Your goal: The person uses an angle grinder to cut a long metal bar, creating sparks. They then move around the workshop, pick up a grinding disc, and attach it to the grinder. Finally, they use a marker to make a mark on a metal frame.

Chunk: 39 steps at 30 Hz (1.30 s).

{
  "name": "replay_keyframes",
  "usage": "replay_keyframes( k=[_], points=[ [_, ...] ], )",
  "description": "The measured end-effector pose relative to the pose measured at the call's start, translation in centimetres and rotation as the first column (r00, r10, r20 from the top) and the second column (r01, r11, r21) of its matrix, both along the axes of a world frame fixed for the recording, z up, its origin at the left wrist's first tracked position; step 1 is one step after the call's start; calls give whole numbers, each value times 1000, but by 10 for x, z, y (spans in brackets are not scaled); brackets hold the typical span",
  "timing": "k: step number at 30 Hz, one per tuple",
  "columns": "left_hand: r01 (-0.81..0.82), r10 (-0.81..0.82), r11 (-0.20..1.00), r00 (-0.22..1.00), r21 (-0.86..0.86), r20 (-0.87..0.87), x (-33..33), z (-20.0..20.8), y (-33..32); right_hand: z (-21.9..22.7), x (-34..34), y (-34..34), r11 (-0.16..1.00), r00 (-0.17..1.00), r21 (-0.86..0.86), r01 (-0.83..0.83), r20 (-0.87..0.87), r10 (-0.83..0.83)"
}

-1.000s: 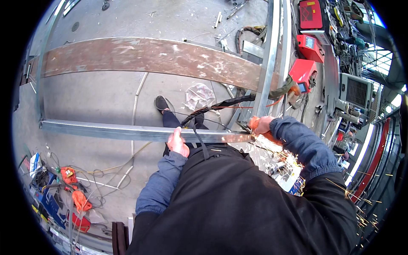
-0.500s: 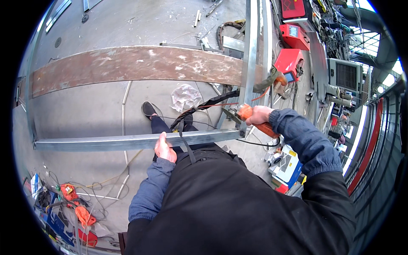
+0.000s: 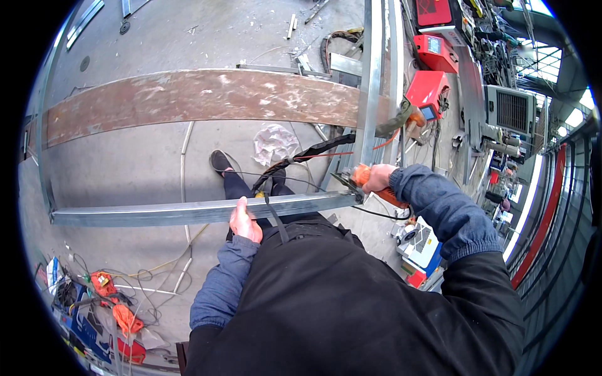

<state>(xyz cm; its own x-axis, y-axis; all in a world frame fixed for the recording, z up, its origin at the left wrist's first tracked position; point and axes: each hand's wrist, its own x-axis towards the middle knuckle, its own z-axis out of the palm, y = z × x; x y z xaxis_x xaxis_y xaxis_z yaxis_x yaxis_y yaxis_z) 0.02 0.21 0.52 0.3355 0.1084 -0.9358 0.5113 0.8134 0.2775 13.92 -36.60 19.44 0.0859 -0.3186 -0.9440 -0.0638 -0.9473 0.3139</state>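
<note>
A metal tube frame (image 3: 138,212) spans in front of my body, its near bar running left to right at waist level. My left hand (image 3: 243,224) is closed on this near bar around its middle, thumb on top. My right hand (image 3: 380,178) is wrapped around an orange angle grinder (image 3: 394,198), a corded tool. Its disc (image 3: 346,180) is at the frame's near right corner, where the near bar meets the right-hand tube (image 3: 370,69). Whether the disc touches the metal I cannot tell.
A worn brown beam (image 3: 207,94) lies beneath the frame's far part. A black-wrapped cable (image 3: 313,149) and crumpled plastic (image 3: 273,143) are near my feet. Red machines (image 3: 427,91) stand right; a blue-and-white machine (image 3: 420,244) is near right. Orange tools and cords (image 3: 127,319) lie near left.
The grinder and my right hand have shifted slightly toward me, and the disc sits closer to the corner. My left hand keeps its hold on the bar.
</note>
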Motion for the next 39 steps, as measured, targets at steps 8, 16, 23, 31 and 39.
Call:
replay_keyframes(
  k=[8, 16, 23, 31, 39],
  points=[
    [-9, 9, 1000, 1000, 20, 0, 0, 0, 0, -16, -8, -11, 1000, 998, -14, -21, -52, 21],
    [-12, 12, 1000, 1000, -8, -10, -1, -5, 1, -22, -9, -8, 999, 996, -22, -49, -80, 47],
    [-17, 18, 999, 999, 43, -33, 4, 4, -1, -10, 0, 7, 999, 994, -12, -47, -98, 46],
    [-27, 27, 999, 1000, 28, -13, 3, 2, -1, -23, -10, 1, 995, 987, 6, -95, -129, 95],
    [-93, 99, 992, 993, 83, -67, 3, 8, -4, -12, 2, 26, 959, 970, 180, -218, -69, 233]
  ],
)
